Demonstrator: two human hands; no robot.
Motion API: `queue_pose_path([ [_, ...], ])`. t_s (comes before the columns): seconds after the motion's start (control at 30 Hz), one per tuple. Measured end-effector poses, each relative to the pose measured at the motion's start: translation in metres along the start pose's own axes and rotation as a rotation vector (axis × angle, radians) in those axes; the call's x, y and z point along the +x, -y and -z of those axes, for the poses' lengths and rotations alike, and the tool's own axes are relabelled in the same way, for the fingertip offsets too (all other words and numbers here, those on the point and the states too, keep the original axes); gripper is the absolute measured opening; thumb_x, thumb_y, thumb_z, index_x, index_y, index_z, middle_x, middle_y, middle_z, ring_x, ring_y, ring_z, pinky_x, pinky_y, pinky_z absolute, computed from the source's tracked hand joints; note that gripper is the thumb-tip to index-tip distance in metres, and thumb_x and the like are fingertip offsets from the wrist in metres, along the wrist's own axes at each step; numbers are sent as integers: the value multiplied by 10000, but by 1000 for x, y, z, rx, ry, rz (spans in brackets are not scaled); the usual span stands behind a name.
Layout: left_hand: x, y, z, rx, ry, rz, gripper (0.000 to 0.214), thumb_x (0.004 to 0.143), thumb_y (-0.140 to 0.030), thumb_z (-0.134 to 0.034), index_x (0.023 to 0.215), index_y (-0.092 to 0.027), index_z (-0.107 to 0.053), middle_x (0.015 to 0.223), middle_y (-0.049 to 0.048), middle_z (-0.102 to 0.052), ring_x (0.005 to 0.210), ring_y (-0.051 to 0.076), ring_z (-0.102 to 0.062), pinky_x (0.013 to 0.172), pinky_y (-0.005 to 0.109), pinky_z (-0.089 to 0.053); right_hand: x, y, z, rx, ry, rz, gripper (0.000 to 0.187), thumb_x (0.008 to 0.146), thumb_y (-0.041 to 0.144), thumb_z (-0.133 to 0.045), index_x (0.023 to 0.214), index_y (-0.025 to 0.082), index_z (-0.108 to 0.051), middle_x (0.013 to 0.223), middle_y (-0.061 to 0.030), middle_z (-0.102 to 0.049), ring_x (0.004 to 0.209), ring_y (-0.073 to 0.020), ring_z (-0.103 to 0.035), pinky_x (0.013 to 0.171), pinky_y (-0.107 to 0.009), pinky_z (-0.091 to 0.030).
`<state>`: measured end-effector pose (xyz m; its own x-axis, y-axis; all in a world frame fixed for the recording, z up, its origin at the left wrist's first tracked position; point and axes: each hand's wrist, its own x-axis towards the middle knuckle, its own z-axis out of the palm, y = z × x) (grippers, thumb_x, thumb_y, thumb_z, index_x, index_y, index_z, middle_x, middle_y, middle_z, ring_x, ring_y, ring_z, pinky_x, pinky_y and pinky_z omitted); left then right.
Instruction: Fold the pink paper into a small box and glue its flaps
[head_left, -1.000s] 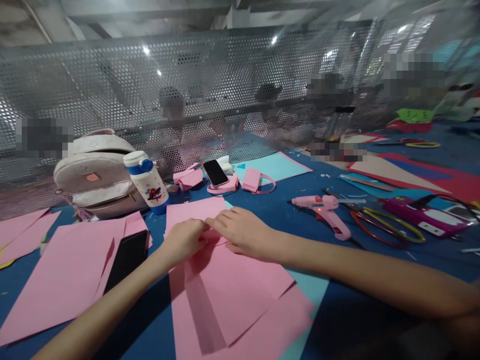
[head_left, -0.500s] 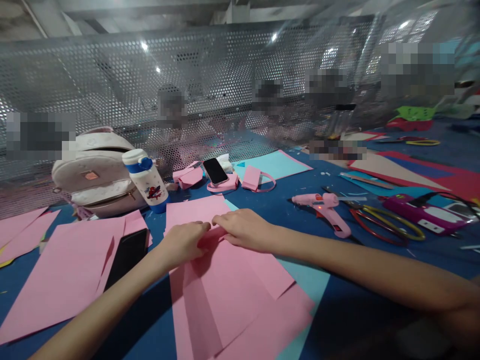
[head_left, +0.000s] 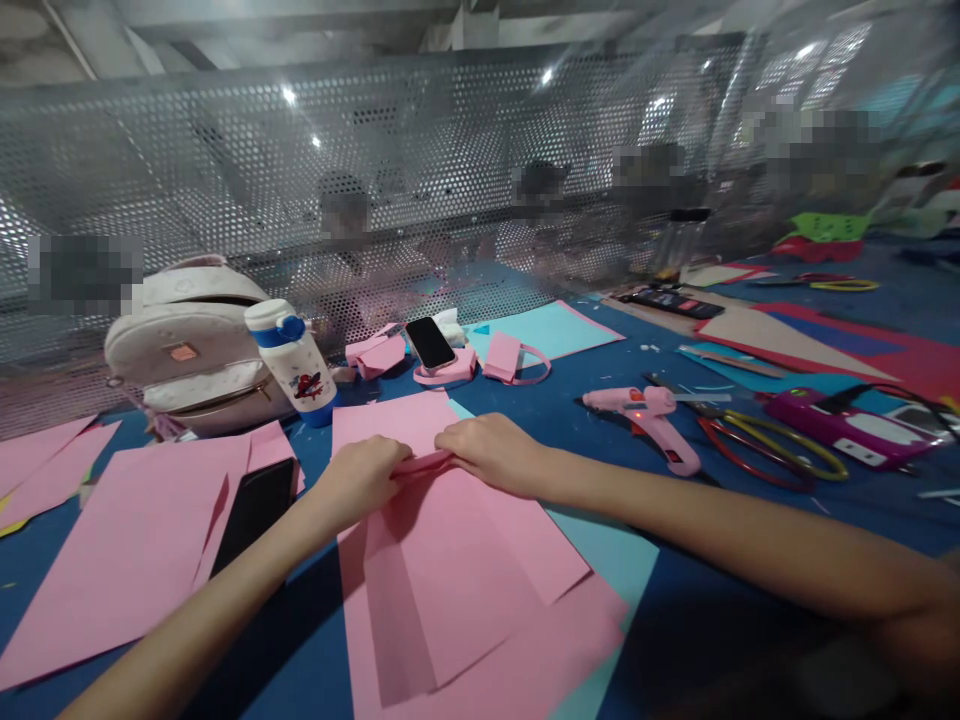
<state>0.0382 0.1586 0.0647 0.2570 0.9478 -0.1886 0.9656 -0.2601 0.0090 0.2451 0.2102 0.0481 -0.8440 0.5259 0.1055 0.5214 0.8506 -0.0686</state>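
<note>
A pink paper sheet with lengthwise folds lies on the blue table in front of me. My left hand and my right hand meet at its far edge. Both hands are closed, their fingers pinching the raised far edge of that sheet. More pink sheets lie under and beyond it.
Loose pink sheets and a black phone lie at left. Behind stand a white bottle, a pale backpack and a phone on a pink stand. A pink glue gun, scissors lie right. Perforated metal screen behind.
My right hand's fingers have curled from lying flat to a pinch, and both hands now lift the sheet's far edge slightly. The sheet has shifted a little.
</note>
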Motion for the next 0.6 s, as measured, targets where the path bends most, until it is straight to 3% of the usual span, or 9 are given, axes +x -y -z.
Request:
queue_pose_path([
  [0.4,5,-8,-7,-24,-82,-17,228,920,-415,-571,867,-209,-650,929,90,-716,892,268,-672,654,278,-402,-1,1,-1,-12,-6,9,108,958,153,-528,955,189,-631,1010,-51,-728,912,-198,-667,608,-278,-321],
  [0.5,5,-6,-8,-37,-87,-16,211,918,-376,-565,825,-203,-643,877,86,-707,833,253,-664,620,269,-369,0,1,-3,-28,-4,6,125,960,140,-511,985,190,-624,1018,-52,-731,920,-203,-671,611,-279,-335],
  [0.6,5,-1,-7,-64,-93,-32,236,923,-348,-542,757,-193,-610,778,61,-666,701,203,-614,562,266,-301,-3,5,10,-59,1,1,186,940,82,-498,1042,173,-624,1017,-81,-733,941,-227,-668,653,-292,-374],
])
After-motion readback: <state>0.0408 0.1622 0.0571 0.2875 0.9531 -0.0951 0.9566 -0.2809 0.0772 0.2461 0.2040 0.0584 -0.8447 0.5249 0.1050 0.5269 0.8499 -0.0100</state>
